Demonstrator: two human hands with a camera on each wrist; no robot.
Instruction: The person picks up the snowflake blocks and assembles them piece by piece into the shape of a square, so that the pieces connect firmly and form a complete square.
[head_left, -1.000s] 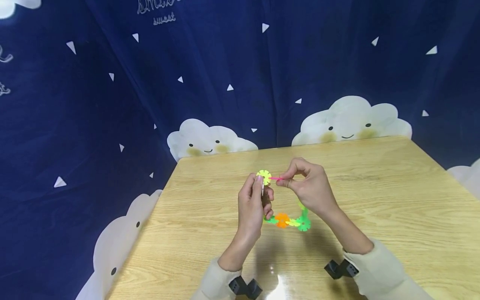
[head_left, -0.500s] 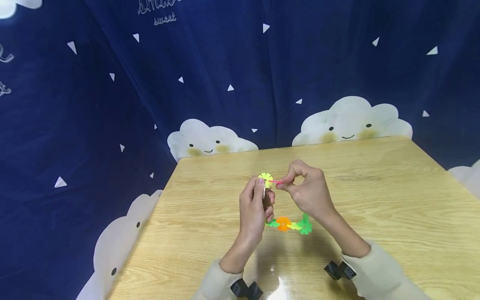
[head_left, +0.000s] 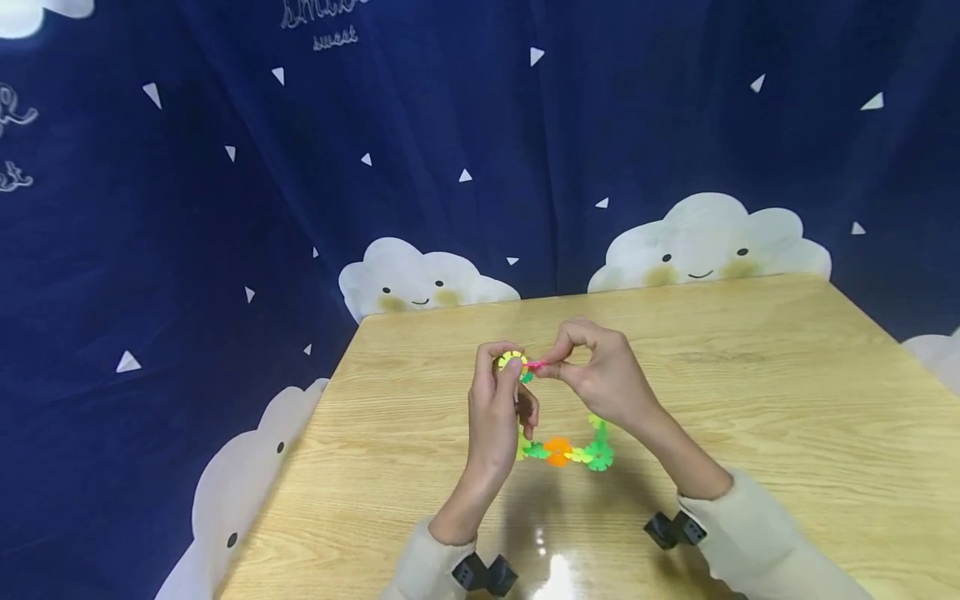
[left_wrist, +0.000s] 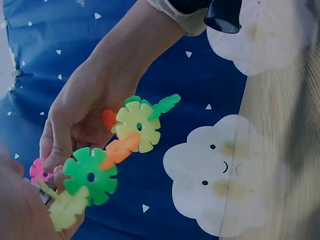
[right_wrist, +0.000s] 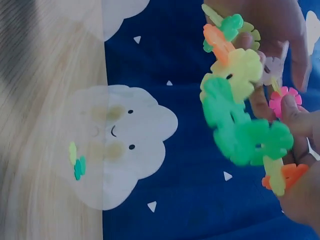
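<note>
My left hand [head_left: 491,417] holds a yellow notched plastic disc [head_left: 513,360] upright, the thumb across its face. From the right, my right hand [head_left: 611,375] pinches a pink notched disc [right_wrist: 286,102] between thumb and index finger. Seen edge-on in the head view, the pink disc meets the yellow one's rim; whether their slots are joined I cannot tell. Below the hands hangs a chain of interlocked discs, among them an orange disc [head_left: 557,452] and a green disc [head_left: 598,456]. Part of the chain is hidden behind my left hand.
A wooden table [head_left: 750,400] lies under the hands. Behind it hangs a dark blue curtain [head_left: 450,100] with white clouds and triangles. In the right wrist view, small yellow and green pieces [right_wrist: 80,167] show against the table.
Both hands have shifted slightly left together. My left index finger now curves over the top of the yellow disc, and a bit of green shows beneath the pink disc.
</note>
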